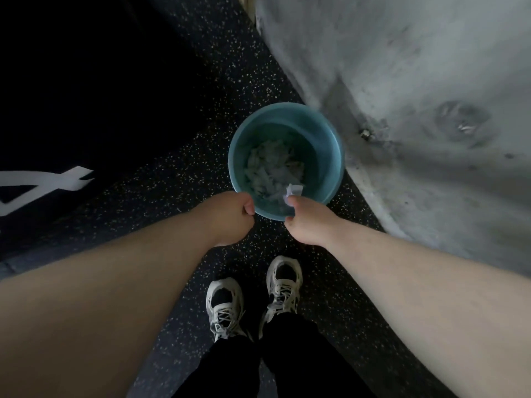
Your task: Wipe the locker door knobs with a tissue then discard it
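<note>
A round teal bin stands on the speckled dark floor, holding several crumpled white tissues. My right hand hovers over the bin's near rim and pinches a crumpled white tissue that sticks out above the opening. My left hand hangs beside it at the bin's near left edge, fingers curled into a fist with nothing seen in it. No locker door or knob is in view.
A grey concrete wall runs down the right, touching the bin's far side. A dark panel with white markings lies at left. My two white sneakers stand on the floor just behind the bin.
</note>
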`<action>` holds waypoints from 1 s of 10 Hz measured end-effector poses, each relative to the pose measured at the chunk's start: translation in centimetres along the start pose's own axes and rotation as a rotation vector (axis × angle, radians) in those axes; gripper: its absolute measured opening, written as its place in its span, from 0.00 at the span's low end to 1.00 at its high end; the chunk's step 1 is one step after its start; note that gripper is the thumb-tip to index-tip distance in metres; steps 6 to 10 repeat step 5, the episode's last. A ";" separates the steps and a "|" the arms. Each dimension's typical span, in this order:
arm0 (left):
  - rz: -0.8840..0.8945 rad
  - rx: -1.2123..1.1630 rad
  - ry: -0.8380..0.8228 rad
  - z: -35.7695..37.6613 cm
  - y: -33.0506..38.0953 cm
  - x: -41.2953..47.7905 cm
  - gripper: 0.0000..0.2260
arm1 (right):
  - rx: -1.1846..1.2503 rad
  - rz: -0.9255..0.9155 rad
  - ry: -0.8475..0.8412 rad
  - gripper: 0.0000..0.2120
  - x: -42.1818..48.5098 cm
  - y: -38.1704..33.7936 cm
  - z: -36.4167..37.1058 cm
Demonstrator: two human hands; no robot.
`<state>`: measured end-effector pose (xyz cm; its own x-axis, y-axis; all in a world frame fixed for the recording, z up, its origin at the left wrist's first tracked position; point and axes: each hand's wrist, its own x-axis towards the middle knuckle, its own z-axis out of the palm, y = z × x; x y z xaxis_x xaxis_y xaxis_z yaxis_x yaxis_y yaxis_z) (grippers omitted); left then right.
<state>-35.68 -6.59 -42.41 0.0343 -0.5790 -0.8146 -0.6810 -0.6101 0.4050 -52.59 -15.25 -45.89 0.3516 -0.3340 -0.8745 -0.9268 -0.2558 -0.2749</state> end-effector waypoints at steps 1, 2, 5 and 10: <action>-0.001 -0.007 0.028 0.2 -0.1 1.1 0.11 | -0.100 0.031 -0.022 0.27 1.6 0.1 0.5; 0.000 0.004 0.028 0.7 -0.4 1.8 0.11 | -0.151 0.113 -0.008 0.28 2.4 0.3 0.7; 0.025 0.000 0.014 1.1 0.5 1.7 0.11 | -0.080 0.119 0.131 0.18 0.8 1.9 -0.4; 0.025 0.000 0.014 1.1 0.5 1.7 0.11 | -0.080 0.119 0.131 0.18 0.8 1.9 -0.4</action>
